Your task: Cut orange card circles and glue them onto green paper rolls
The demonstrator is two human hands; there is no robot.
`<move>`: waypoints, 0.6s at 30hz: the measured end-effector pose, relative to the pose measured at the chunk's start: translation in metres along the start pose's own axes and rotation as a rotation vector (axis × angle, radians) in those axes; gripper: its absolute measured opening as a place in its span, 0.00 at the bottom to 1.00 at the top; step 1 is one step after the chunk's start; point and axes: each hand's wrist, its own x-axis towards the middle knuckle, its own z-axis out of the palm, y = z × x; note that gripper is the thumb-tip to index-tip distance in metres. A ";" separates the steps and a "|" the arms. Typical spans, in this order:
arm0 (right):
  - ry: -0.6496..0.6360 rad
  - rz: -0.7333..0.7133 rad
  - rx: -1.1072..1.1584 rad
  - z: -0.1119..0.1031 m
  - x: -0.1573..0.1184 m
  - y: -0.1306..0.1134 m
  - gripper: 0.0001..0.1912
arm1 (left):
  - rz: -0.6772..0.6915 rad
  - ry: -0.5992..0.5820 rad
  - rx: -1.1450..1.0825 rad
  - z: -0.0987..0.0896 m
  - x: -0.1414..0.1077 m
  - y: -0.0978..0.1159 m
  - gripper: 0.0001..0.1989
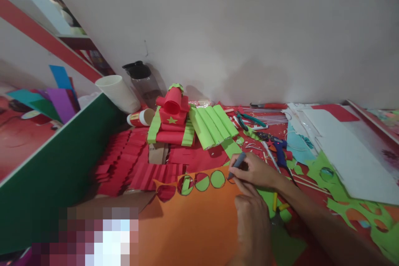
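Observation:
An orange sheet of paper (pixel 190 224) lies in front of me, with a row of circles outlined in dark ink along its far edge. Several are cut through, and green and red show in them. My right hand (pixel 252 170) grips a dark grey marker (pixel 237 165), its tip at the outline of the rightmost circle. Just below, my left hand (pixel 254 216) rests on the sheet with fingers stretched toward that same circle. Whether a small template lies under those fingertips is hidden.
Behind the sheet stand a red and green paper model (pixel 173 122), pleated red paper (pixel 118 160) and green paper rolls (pixel 213 126). A blue glue gun (pixel 280 151), pliers (pixel 241 120) and green scraps (pixel 330 174) lie right. A green board (pixel 62 174) and white cup (pixel 118 93) are left.

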 end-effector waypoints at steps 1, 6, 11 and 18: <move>-0.010 0.006 0.008 0.000 0.000 0.000 0.07 | 0.001 0.000 -0.002 0.001 0.000 0.000 0.23; 0.044 -0.014 -0.028 0.000 0.000 -0.001 0.08 | -0.023 0.021 -0.040 0.001 0.000 -0.001 0.23; 0.013 -0.013 0.000 0.000 0.001 -0.001 0.07 | -0.046 0.038 -0.100 -0.001 0.001 -0.002 0.23; 0.019 -0.016 0.010 -0.001 0.001 -0.001 0.07 | -0.058 0.038 -0.184 -0.001 0.001 -0.003 0.23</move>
